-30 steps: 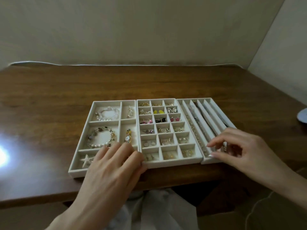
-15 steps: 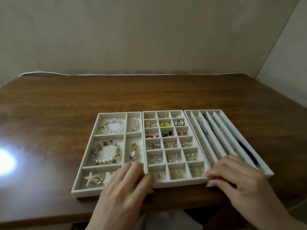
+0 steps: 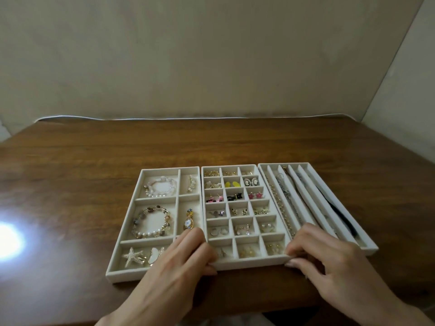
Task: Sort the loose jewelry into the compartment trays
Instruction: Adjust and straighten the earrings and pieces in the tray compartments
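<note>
1. Jewelry (image 3: 243, 228) lay sorted inside three cream fabric-lined trays. They sat side by side, touching, near the front edge of a brown wooden table (image 3: 70, 175).
2. The middle tray (image 3: 249, 263) was a grid of small square cells holding earrings. Among them were pink star studs (image 3: 255, 196), a yellow pair (image 3: 230, 184) and a black pair (image 3: 235, 196). The nearest cells held gold and pale bits too small to identify.
3. The left tray (image 3: 127, 276) had larger compartments. A white bead bracelet (image 3: 161, 185) lay in the far cell and a pearl-and-stone bracelet (image 3: 150, 222) in the one below. A pale starfish clip (image 3: 133, 255) lay in the nearest.
4. The right tray (image 3: 369, 251) had long narrow slots running away from the person. Thin chains (image 3: 286, 203) were stretched lengthways in the left slots.
5. The left hand (image 3: 174, 267) lay palm down at the middle tray's near left corner. Its fingers (image 3: 190, 238) were together and fairly straight over the seam between the left and middle trays, with the thumb against the near wall.
6. The right hand (image 3: 329, 262) was at the near right corner. Its fingers (image 3: 303, 238) were curled close together, tips on the corner rim, and the thumb was on the near wall, pinching the corner.
7. A white glare (image 3: 7, 241) lay on the tabletop far left, and a plain beige wall (image 3: 211, 55) stood behind.
</note>
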A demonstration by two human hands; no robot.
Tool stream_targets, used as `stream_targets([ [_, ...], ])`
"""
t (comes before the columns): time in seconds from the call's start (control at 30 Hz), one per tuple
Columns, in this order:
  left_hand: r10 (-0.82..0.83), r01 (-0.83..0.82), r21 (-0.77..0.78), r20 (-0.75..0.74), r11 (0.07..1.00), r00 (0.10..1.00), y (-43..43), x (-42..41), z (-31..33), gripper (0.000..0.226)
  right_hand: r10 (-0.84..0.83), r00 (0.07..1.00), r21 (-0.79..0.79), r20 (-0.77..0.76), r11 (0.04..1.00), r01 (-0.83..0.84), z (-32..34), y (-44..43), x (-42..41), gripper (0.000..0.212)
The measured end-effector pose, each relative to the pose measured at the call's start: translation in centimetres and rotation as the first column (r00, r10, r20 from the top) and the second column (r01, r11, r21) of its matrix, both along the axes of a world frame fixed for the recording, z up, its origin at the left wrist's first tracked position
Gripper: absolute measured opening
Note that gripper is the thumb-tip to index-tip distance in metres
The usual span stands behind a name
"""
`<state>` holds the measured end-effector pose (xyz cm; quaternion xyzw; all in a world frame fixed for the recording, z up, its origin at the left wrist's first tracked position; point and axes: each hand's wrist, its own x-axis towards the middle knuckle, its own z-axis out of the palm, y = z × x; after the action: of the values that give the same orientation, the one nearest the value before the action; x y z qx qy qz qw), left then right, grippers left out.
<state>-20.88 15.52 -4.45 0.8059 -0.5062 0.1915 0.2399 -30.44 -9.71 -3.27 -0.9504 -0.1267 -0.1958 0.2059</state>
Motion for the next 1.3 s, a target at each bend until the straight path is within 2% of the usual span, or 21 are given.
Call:
stream_targets([
  [0.37,-0.067,0.066,-0.009,-0.105,0.998,0.992,-0.2,4.0,0.1,0.011,0.01,0.999,0.005,-0.041,1.0,-0.009,0.1,-0.7,3.3,0.023],
  [0.57,-0.087,0.085,-0.022,-0.083,0.996,0.993,-1.1,9.0,0.0,0.005,0.033,0.999,-0.015,-0.038,0.999,-0.033,0.2,-2.0,8.7,0.015],
  [0.97,0.068,-0.066,0.03,-0.095,0.997,0.993,-5.0,24.5,0.4,0.013,-0.094,0.995,-0.008,-0.02,0.996,0.093,0.1,-4.4,24.7,0.012],
  [1.3,0.092,-0.091,0.019,-0.072,0.996,0.993,-6.6,31.4,-0.1,0.014,-0.129,0.991,0.002,-0.03,0.992,0.13,-0.1,-5.6,31.6,0.013],
])
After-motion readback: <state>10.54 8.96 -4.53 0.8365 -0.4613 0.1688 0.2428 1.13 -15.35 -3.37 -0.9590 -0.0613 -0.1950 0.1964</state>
